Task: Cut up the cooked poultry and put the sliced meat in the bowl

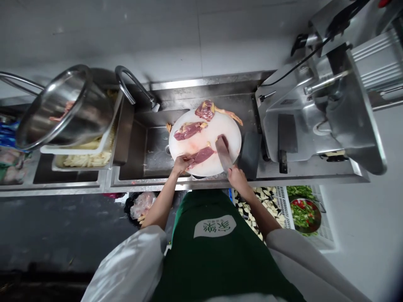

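Observation:
My right hand [236,176] is wrapped round the handle of a cleaver [223,153], its broad blade over the right part of a round white cutting board [208,169]. A small dark red piece shows by the blade's far end. My left hand [183,163] grips the left end of a long piece of raw meat [203,155] lying on the board. Farther back on the board are a second piece of meat [189,131] and a darker piece [205,110] with a yellowish strip [229,113] stretching past the rim.
Left of the board is a sink [145,142] with a curved faucet [127,82]. A tilted steel bowl [67,109] stands over trays of pale strips [86,159]. To the right are a metal slicer [352,105] and another cleaver [287,134]. Baskets of cut vegetables [304,214] sit below.

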Tool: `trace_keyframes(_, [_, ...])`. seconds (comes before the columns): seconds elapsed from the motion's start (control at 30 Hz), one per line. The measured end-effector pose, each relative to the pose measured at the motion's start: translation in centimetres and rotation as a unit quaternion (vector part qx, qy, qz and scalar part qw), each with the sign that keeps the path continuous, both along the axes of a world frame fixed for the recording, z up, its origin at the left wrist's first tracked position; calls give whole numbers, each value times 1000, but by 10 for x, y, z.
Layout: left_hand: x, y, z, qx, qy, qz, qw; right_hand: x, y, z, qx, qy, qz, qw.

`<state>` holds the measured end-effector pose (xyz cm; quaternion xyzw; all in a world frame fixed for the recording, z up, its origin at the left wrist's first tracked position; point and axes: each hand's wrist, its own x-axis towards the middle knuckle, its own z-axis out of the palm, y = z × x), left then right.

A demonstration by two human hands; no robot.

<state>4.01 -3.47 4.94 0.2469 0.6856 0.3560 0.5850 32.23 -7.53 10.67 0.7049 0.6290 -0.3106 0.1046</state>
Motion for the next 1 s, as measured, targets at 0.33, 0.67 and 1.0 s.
trace_keyframes(0.33, [-19, -18, -9, -3, 175, 1, 985, 1, 2, 10, -2, -11, 48, 999])
trace_keyframes(0.67, [-34, -71, -25, 60, 66, 96, 991, -46, -26, 13, 7, -9, 182, 983])
trace_keyframes(1.0, [-39, -72, -32, 38, -30, 129, 991, -67, -12, 44, 108, -52, 130, 984])
